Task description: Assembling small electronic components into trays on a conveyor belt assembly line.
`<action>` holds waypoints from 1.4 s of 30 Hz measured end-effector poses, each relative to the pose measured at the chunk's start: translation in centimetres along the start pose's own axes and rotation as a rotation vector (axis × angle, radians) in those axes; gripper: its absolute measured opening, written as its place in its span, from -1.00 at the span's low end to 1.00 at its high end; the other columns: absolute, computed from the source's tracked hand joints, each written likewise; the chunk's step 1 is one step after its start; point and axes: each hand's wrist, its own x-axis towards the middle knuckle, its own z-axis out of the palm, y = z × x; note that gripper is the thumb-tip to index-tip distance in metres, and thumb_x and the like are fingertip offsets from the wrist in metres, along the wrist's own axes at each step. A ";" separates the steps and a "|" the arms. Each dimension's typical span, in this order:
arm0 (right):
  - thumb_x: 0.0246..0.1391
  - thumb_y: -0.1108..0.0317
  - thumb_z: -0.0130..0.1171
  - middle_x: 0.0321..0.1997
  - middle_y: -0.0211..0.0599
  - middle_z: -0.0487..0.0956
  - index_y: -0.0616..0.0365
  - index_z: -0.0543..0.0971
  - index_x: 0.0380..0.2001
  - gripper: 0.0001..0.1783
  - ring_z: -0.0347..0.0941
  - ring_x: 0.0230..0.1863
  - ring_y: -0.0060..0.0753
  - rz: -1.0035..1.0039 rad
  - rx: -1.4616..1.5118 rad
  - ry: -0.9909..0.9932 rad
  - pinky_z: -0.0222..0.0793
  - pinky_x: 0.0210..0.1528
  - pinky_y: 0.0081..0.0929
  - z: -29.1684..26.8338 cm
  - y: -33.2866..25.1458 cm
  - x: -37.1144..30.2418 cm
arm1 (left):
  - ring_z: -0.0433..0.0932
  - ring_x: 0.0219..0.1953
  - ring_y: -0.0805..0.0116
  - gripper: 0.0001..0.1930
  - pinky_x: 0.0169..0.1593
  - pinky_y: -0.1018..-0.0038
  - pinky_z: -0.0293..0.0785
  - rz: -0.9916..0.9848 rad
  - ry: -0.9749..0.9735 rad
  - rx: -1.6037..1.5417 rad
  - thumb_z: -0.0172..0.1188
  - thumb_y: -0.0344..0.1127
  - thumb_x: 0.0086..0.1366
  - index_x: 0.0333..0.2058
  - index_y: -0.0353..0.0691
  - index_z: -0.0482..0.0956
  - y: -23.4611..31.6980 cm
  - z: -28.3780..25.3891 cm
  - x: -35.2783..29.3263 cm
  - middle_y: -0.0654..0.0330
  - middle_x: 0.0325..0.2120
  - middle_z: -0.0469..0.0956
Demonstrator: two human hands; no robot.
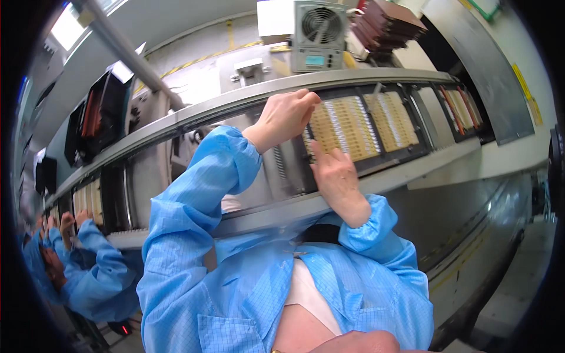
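Note:
A panel of yellowish circuit boards (341, 126) with pale strips lies in a black frame on the conveyor line. Over its upper left corner is my left hand (283, 117), fingers curled and pressed together at the frame's edge; what they pinch, if anything, is hidden. At the lower left edge of the same panel is my right hand (338, 179), its index finger stretched out onto the boards and the other fingers loosely bent. A second yellowish panel (393, 120) sits to the right in the same black frame.
Metal rails (412, 75) run along the conveyor. Behind stand a grey fan unit (322, 35) with a small screen and a stack of brown trays (388, 26). Farther right is another framed panel (461, 109). A co-worker in a blue sleeve (97, 265) works at the left.

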 end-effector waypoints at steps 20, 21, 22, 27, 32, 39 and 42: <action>0.17 0.31 0.03 -0.26 -0.17 0.57 0.14 0.54 0.05 -0.61 0.45 -0.10 -0.10 0.093 0.092 -0.020 0.33 -0.05 -0.16 0.1 0.0 -0.5 | 0.55 -0.25 0.21 -0.91 -0.15 0.36 0.56 0.898 -0.255 0.277 0.19 -0.36 0.07 -0.47 -0.23 0.51 8.7 7.2 10.9 0.18 -0.41 0.48; 0.13 0.33 0.05 -0.34 -0.24 0.54 0.13 0.54 0.06 -0.59 0.44 -0.20 -0.19 0.050 -0.073 -0.131 0.32 -0.15 -0.20 -0.2 -0.1 -0.4 | 0.55 -0.26 0.21 -0.91 -0.16 0.34 0.56 0.853 -0.266 0.286 0.19 -0.36 0.06 -0.48 -0.24 0.51 7.2 6.3 10.8 0.18 -0.42 0.48; 0.08 0.34 0.08 -0.42 -0.34 0.47 0.11 0.56 0.02 -0.60 0.38 -0.26 -0.29 0.043 -0.104 0.029 0.28 -0.21 -0.27 0.4 0.1 -0.7 | 0.56 -0.27 0.20 -0.90 -0.17 0.33 0.56 0.775 -0.315 0.288 0.20 -0.36 0.05 -0.47 -0.25 0.51 6.1 5.3 10.2 0.17 -0.43 0.48; 0.08 0.40 0.08 -0.29 -0.37 0.44 0.11 0.54 0.08 -0.55 0.32 -0.14 -0.29 0.062 -0.204 0.026 0.23 -0.14 -0.32 -0.2 -0.8 -0.2 | 0.58 -0.28 0.18 -0.90 -0.24 0.32 0.58 0.463 -0.521 0.341 0.24 -0.37 0.01 -0.48 -0.23 0.53 1.9 1.0 5.7 0.17 -0.46 0.51; 0.08 0.41 0.07 -0.24 -0.33 0.44 0.14 0.50 0.09 -0.55 0.33 -0.12 -0.25 0.078 -0.316 0.000 0.24 -0.13 -0.32 0.5 -0.7 -0.1 | 0.65 -0.36 0.11 -0.87 -0.25 0.31 0.62 0.314 -0.443 0.316 0.24 -0.33 0.10 -0.48 -0.27 0.56 2.0 -0.7 2.1 0.11 -0.49 0.60; 0.03 0.37 0.22 -0.25 -0.32 0.45 0.16 0.52 0.00 -0.59 0.35 -0.13 -0.25 0.084 -0.207 0.100 0.29 -0.10 -0.30 0.4 -0.2 -0.6 | 0.58 -0.28 0.13 -0.88 -0.17 0.29 0.57 0.348 -0.330 0.279 0.26 -0.35 0.10 -0.46 -0.26 0.55 1.6 -0.1 0.0 0.13 -0.45 0.57; 0.01 0.34 0.28 -0.26 -0.32 0.43 0.13 0.54 -0.02 -0.58 0.35 -0.14 -0.24 0.078 -0.204 0.090 0.29 -0.11 -0.29 -0.1 0.0 -0.8 | 0.57 -0.18 0.12 -0.87 -0.09 0.31 0.56 0.321 -0.358 0.250 0.27 -0.34 0.15 -0.38 -0.27 0.57 1.7 -0.2 -0.8 0.12 -0.35 0.59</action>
